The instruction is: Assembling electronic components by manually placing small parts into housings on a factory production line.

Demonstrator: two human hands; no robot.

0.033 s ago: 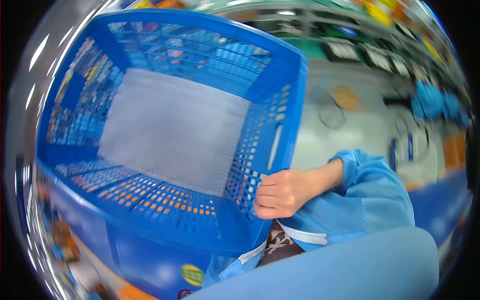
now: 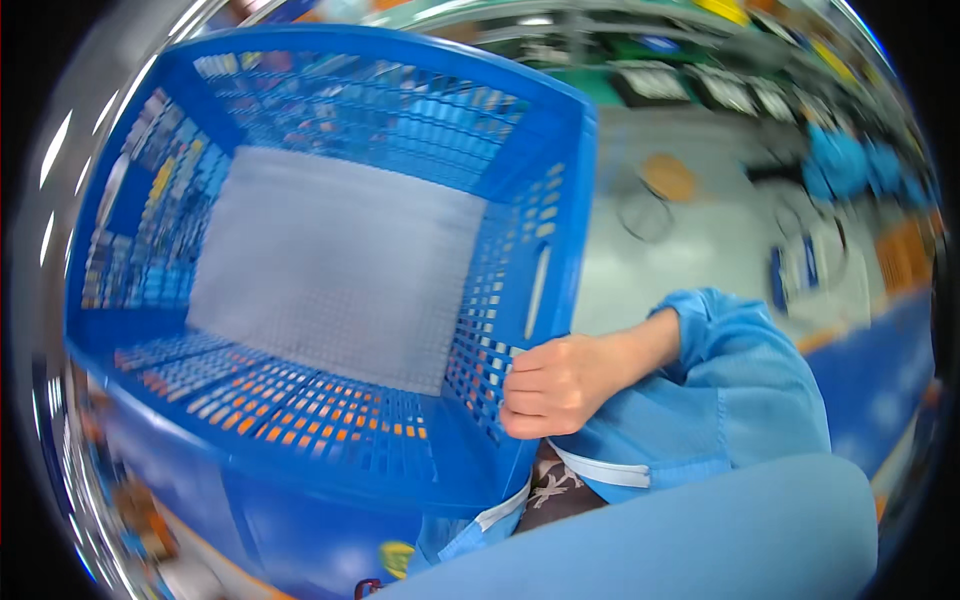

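A big blue plastic basket (image 2: 587, 190) with slotted walls and a pale flat sheet (image 2: 330, 265) on its bottom fills the left and middle of the head view. My right hand (image 2: 553, 385) is closed on the basket's right side near its near corner, the fingers curled over the rim below the slot-shaped handle. A light blue sleeve (image 2: 745, 385) covers that arm. My left hand does not show. Another stretch of light blue cloth (image 2: 660, 530) hides the lower part of the picture.
On the grey floor to the right lie a round tan piece (image 2: 667, 177) and some thin loops. A person in blue (image 2: 838, 165) is at the far right, with an orange box (image 2: 903, 250) nearby. Racks with black trays (image 2: 648, 84) line the back. A blue surface lies under the basket.
The surroundings on the right have shifted left and slightly up in the picture. The basket has also shifted slightly left, my right hand keeping its hold on the rim.
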